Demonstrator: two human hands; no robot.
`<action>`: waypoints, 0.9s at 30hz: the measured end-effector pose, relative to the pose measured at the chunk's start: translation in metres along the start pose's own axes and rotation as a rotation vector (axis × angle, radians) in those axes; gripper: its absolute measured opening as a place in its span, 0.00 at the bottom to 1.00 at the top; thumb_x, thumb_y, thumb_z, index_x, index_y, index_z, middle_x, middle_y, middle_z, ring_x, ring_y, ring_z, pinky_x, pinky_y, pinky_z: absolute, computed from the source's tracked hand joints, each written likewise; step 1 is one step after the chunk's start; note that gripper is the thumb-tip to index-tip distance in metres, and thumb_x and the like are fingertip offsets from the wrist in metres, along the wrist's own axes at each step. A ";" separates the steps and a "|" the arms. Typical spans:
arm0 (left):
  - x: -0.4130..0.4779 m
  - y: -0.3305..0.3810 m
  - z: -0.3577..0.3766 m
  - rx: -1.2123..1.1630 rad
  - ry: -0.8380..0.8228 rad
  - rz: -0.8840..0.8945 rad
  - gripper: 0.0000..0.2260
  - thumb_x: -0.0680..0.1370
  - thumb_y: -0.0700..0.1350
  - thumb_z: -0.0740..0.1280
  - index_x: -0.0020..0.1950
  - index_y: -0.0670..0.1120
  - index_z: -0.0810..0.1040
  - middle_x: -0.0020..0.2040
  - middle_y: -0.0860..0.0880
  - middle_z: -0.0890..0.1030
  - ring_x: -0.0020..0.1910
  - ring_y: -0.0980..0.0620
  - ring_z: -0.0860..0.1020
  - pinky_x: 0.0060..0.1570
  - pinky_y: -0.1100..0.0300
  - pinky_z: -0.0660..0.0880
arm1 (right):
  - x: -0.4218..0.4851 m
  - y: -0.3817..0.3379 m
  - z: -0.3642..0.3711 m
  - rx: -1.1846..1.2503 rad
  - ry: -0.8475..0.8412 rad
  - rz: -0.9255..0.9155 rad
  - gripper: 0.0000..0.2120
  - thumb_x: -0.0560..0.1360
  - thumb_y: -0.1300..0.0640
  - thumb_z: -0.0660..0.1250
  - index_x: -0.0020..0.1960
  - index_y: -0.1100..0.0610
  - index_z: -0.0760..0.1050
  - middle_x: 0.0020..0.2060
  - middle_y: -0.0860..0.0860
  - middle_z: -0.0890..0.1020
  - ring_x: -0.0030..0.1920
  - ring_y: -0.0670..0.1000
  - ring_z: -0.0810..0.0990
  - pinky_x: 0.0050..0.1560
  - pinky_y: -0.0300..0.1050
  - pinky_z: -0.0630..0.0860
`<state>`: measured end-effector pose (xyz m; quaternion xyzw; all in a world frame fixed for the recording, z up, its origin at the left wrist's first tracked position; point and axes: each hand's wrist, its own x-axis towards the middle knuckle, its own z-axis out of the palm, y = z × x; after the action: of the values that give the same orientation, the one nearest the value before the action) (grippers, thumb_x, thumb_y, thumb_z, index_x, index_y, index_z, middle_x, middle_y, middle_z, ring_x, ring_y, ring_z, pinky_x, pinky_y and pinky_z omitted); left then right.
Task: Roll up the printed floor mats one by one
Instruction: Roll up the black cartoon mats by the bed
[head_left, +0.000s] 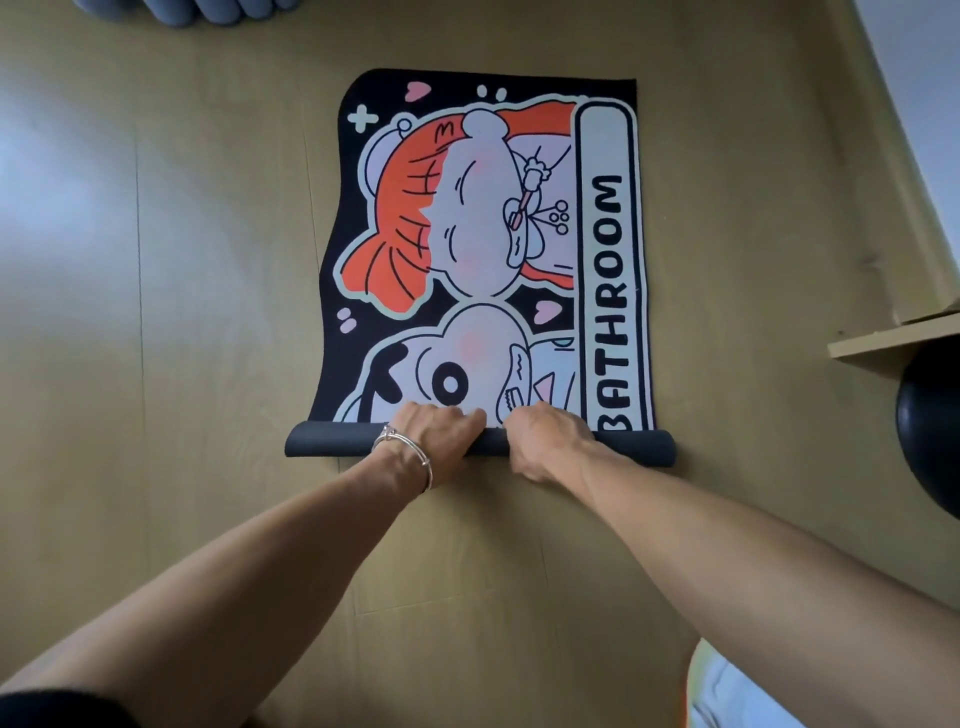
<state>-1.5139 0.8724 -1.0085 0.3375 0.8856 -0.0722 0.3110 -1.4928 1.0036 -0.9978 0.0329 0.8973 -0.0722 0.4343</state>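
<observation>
A printed floor mat (483, 249) lies flat on the wooden floor, black-edged with cartoon figures and the word BATHROOM down its right side. Its near end is wound into a dark roll (332, 446) that runs across the mat's width. My left hand (436, 434), with a silver bracelet on the wrist, grips the roll near its middle, fingers curled over the top. My right hand (545, 436) grips the roll just to the right of it in the same way. The two hands sit close together, a small gap between them.
Rolled grey mats (208, 10) lie at the top left edge. A wooden shelf edge (893, 340) and a round black object (930, 415) stand at the right. A pale cloth (737, 696) shows at the bottom right. Bare wooden floor (156, 312) surrounds the mat.
</observation>
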 end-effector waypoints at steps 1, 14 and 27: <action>0.000 -0.001 -0.001 0.010 -0.033 0.000 0.07 0.80 0.45 0.57 0.56 0.47 0.69 0.50 0.48 0.79 0.47 0.45 0.78 0.40 0.55 0.67 | -0.002 -0.001 0.002 -0.013 0.033 -0.031 0.09 0.75 0.64 0.64 0.55 0.57 0.73 0.42 0.53 0.75 0.45 0.55 0.77 0.46 0.47 0.73; 0.009 -0.003 -0.015 0.087 -0.108 0.076 0.10 0.79 0.43 0.59 0.60 0.48 0.72 0.50 0.48 0.79 0.46 0.46 0.78 0.39 0.56 0.68 | -0.004 -0.003 0.013 0.031 0.106 -0.080 0.19 0.73 0.69 0.64 0.63 0.58 0.68 0.52 0.55 0.76 0.52 0.55 0.75 0.58 0.51 0.71; 0.017 0.000 -0.012 0.000 -0.234 -0.057 0.11 0.77 0.41 0.63 0.58 0.47 0.76 0.52 0.47 0.79 0.49 0.46 0.79 0.41 0.56 0.71 | 0.000 -0.006 0.017 -0.146 0.158 -0.089 0.24 0.72 0.69 0.65 0.66 0.58 0.65 0.61 0.56 0.72 0.63 0.57 0.69 0.63 0.53 0.65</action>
<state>-1.5299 0.8858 -1.0092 0.3013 0.8525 -0.1201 0.4099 -1.4804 0.9949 -1.0074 -0.0331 0.9321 -0.0232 0.3599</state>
